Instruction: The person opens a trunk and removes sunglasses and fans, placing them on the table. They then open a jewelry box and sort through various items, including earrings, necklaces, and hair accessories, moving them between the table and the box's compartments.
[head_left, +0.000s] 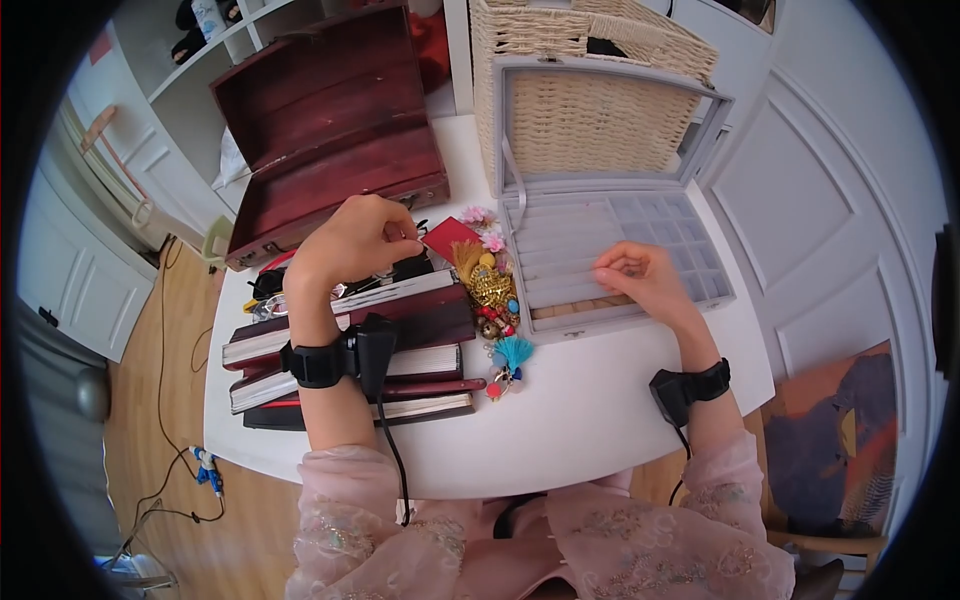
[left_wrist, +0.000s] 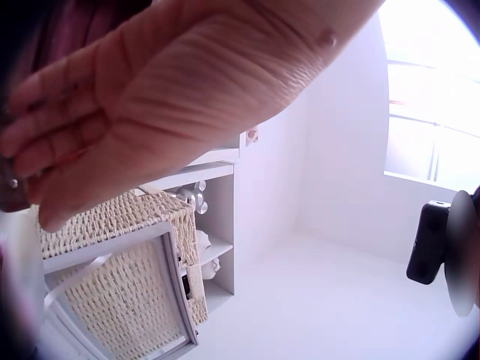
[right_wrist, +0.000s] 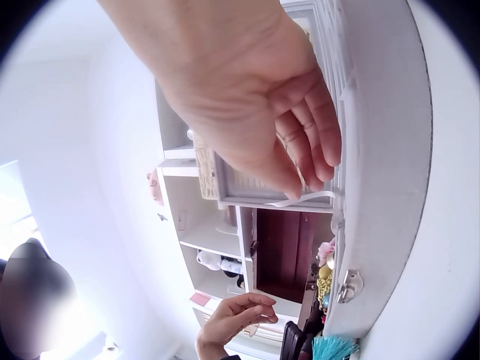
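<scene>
Sheer pink sleeves (head_left: 345, 520) lie nearest the head camera, at the lower edge, each forearm bearing a black strapped device (head_left: 374, 352). Left hand (head_left: 350, 243), noted above the books (head_left: 425, 312) and dark small items: fingers loosely bent, gap to the thumb narrow, nothing seen gripped. Right hand (head_left: 642, 280), noted over the grey case (head_left: 560, 235): fingers curved, thumb close to the index finger; whether anything thin sits between them, I cannot tell. Said case stands open on the white table (head_left: 560, 425), its clear lid upright against the woven basket (head_left: 530, 28), with long slots at left and square compartments at right. Jewellery pile (head_left: 490, 288) located between books and case, gold and coloured, with pink flowers (head_left: 490, 240) and a red packet (head_left: 452, 238) behind, a teal tassel (head_left: 513, 351) in front. Dark red suitcase (head_left: 335, 160) open beyond the books
</scene>
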